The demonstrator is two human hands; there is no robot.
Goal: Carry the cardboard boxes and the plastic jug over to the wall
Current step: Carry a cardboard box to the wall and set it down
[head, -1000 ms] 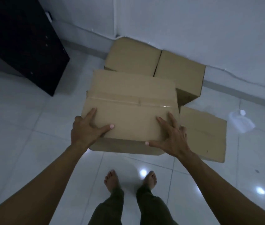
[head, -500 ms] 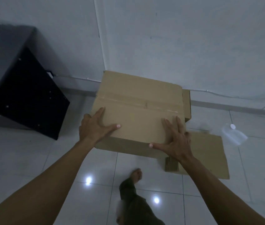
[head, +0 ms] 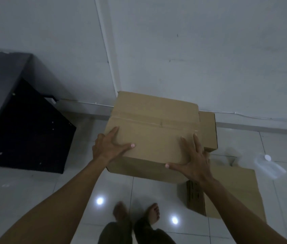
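Note:
A large taped cardboard box (head: 153, 124) is in front of me, close to the white wall (head: 209, 50). My left hand (head: 107, 148) lies flat on its near left corner, fingers straight and thumb spread. At the near right corner my right hand (head: 193, 161) also lies flat, fingers straight. Part of a second box (head: 208, 131) shows behind it at the wall. I cannot tell whether the large box rests on it. A third box (head: 234, 191) lies on the floor to the right. Further right, the clear plastic jug (head: 269, 164) with a white cap lies on the tiles.
A dark cabinet (head: 24, 129) stands at the left against the wall. A thin white cable runs along the skirting. My bare feet (head: 135, 213) are on the glossy white tiles just behind the large box.
The large box has moved forward to the wall with both hands on it and now hides most of the boxes there. My feet have stepped closer and the view has tilted up.

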